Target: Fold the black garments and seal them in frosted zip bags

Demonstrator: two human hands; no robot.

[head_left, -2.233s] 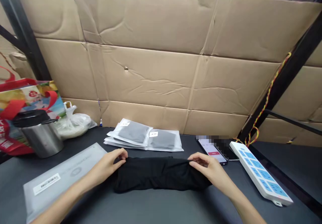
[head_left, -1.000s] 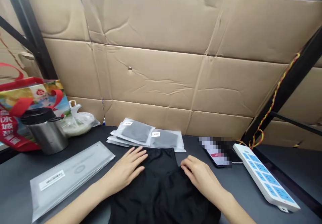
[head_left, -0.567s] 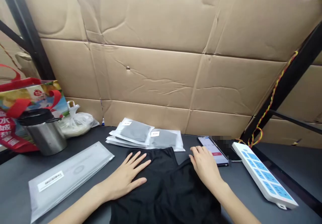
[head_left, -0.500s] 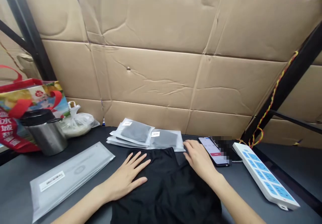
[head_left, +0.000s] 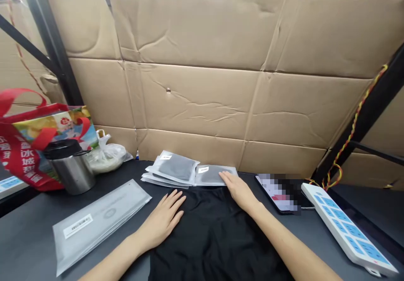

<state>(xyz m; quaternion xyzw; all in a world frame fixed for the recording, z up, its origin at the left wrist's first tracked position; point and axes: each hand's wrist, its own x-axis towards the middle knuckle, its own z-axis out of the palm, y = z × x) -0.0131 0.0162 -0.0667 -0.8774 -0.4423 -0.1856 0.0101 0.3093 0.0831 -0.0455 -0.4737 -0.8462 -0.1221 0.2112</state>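
Observation:
A black garment lies spread on the dark table, its near end cut off by the bottom of the view. My left hand rests flat on its left edge, fingers stretched out. At the upper right corner of the cloth is my right hand, flat and open, its fingertips reaching over a packed dark item in a frosted bag. Beside that bag sits a small stack of similar frosted bags with white labels. Neither hand grips anything.
Long frosted bags with a barcode label lie at left. Behind them stand a steel tumbler, a red shopping bag and a knotted plastic bag. At right are a phone and a power strip. Cardboard walls the back.
My right hand has moved left and inward, onto the garment's top corner and the bag. The waist edge looks flatter and straighter. My left hand stays on the left edge. The view has shifted slightly.

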